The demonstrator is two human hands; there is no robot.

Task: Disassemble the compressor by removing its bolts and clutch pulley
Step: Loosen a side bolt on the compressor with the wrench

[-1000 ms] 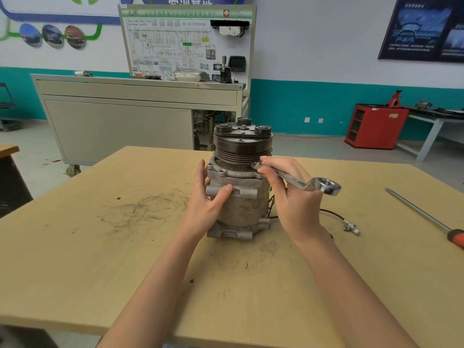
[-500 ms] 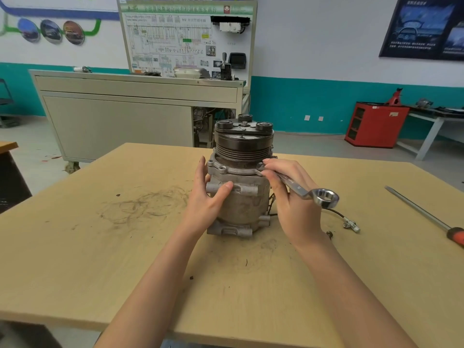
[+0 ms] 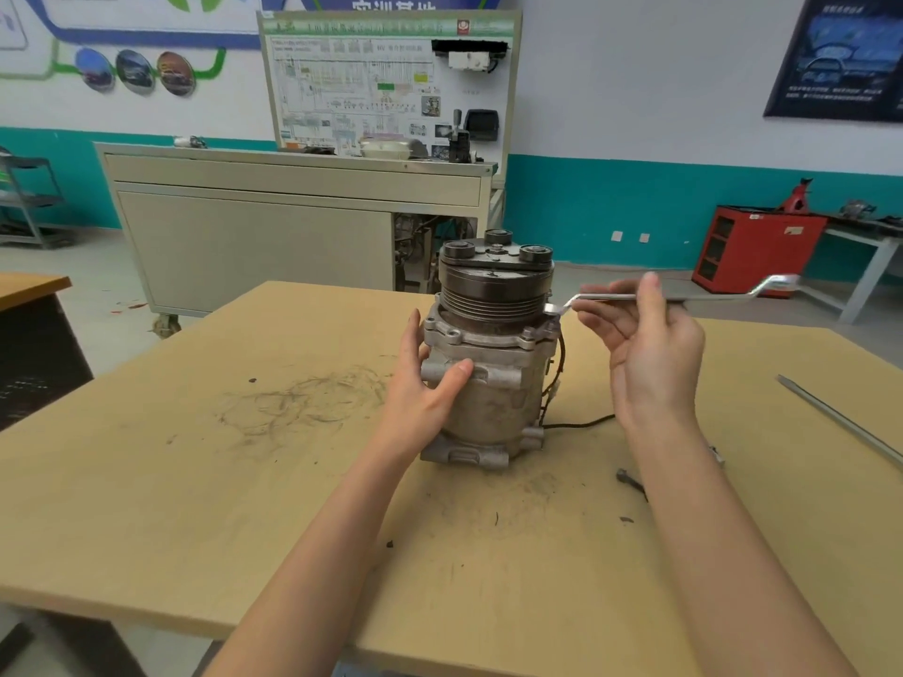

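Compressor [image 3: 488, 388] is standing upright on the desk [image 3: 195, 481], middle-ish toward the far edge, clutch pulley [image 3: 493, 293] on top. Left hand [image 3: 420, 383] wraps round its body, thumb across the front. Right hand [image 3: 650, 354] holds a wrench [image 3: 698, 298] level, one end at the flange just under the pulley.

Dull cast-metal compressor [image 3: 493, 403], dark ribbed pulley [image 3: 493, 298], shiny steel wrench [image 3: 708, 298], matt scuffed wooden table [image 3: 195, 505].
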